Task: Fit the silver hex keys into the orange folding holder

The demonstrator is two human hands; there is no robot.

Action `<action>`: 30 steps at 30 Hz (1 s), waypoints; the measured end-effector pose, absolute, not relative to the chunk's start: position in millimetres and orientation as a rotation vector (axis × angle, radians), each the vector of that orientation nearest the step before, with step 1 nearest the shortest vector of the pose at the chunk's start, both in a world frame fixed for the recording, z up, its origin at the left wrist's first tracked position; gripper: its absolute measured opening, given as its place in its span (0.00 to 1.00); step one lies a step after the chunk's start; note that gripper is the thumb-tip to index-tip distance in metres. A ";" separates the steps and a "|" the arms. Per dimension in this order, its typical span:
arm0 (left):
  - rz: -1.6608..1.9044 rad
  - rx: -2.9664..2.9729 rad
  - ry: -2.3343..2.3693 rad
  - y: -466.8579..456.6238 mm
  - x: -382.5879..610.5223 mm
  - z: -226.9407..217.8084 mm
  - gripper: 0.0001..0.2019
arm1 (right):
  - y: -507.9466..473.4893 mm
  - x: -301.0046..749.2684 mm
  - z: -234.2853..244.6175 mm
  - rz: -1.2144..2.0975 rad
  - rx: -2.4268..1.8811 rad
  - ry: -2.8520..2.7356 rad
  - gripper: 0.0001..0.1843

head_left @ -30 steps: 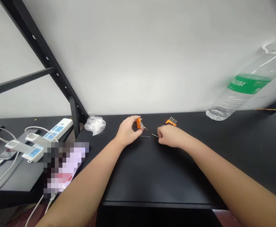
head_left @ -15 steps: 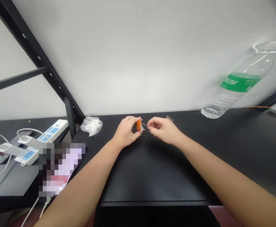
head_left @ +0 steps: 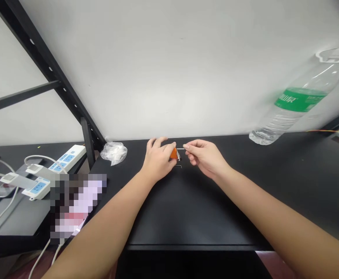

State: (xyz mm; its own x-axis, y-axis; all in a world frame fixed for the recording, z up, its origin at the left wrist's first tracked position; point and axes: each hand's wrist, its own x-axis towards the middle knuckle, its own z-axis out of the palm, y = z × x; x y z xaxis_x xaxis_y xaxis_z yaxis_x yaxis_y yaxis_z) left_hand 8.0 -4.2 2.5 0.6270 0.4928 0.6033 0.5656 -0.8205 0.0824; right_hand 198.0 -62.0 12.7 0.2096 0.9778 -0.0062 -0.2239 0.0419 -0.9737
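Note:
My left hand (head_left: 157, 159) is closed on an orange hex key holder (head_left: 173, 154), thumb on the near side and fingers over its top. Silver keys show along the holder's right face. Between the fingertips of my right hand (head_left: 206, 158) is a thin silver hex key (head_left: 180, 148), lying level, its far end reaching the holder's upper part. Whether that end sits inside a hole is too small to tell. A small dark hex key (head_left: 179, 166) lies on the black table just in front of the holder, partly behind my left thumb.
A crumpled clear plastic bag (head_left: 114, 153) lies at the back left. On the right a big water bottle (head_left: 291, 106) stands by the wall. Power strips (head_left: 67, 159) with cables and a blurred-out screen (head_left: 82, 205) are on the left. A black metal frame (head_left: 41, 58) rises there.
The holder has turned and now rests lower, with its keys pointing right. My right hand has levelled the hex key against it. Several silver keys behind my right hand are now hidden.

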 end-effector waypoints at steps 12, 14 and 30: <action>-1.118 -2.675 -0.958 2.6 5.1 -1.8 0.21 | -75.2 178.5 4.1 0.525 -1.359 -1.604 0.20; -1.133 -2.674 -0.949 3.2 4.2 -2.7 0.21 | -76.2 178.6 4.4 0.391 -1.344 -1.764 0.21; -1.133 -2.783 -1.133 18.1 -6.4 -5.6 0.22 | -59.5 199.9 -14.6 0.342 -1.522 -2.231 0.05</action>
State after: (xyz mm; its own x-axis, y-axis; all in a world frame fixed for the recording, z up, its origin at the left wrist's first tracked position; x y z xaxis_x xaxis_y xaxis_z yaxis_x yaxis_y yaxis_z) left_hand -6.4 18.1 -5.6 0.5026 0.6355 0.5861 0.5865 -0.7487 0.3089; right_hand 199.9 -59.5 -14.6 -0.3152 0.9278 0.1995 0.8254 0.3718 -0.4248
